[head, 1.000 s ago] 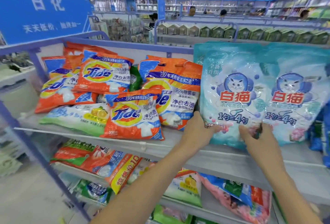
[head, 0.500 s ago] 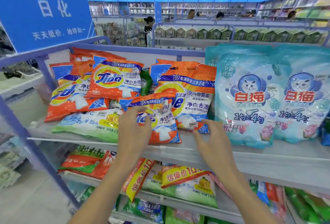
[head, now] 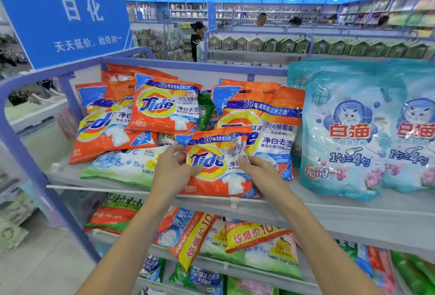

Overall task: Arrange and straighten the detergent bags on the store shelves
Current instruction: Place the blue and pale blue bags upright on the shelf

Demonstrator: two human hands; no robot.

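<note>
A small orange Tide bag point(head: 213, 172) lies at the front of the top shelf point(head: 329, 210). My left hand point(head: 173, 170) grips its left edge and my right hand point(head: 256, 170) pinches its middle right. Behind it leans a larger Tide bag point(head: 266, 120). More orange Tide bags point(head: 162, 106) are piled crookedly at the left, over a white-green bag point(head: 122, 167) lying flat. Two teal cat-logo bags point(head: 341, 134) stand upright at the right.
A blue sign point(head: 66, 12) hangs over the shelf's left corner, by the blue frame post point(head: 21, 144). The lower shelf point(head: 211, 263) holds mixed bags with yellow price tags point(head: 195, 240). A person point(head: 196, 40) stands in the aisle behind.
Both hands left the teal cat-logo bag and moved left to the small front Tide bag, which they now hold. The view has shifted left and closer.
</note>
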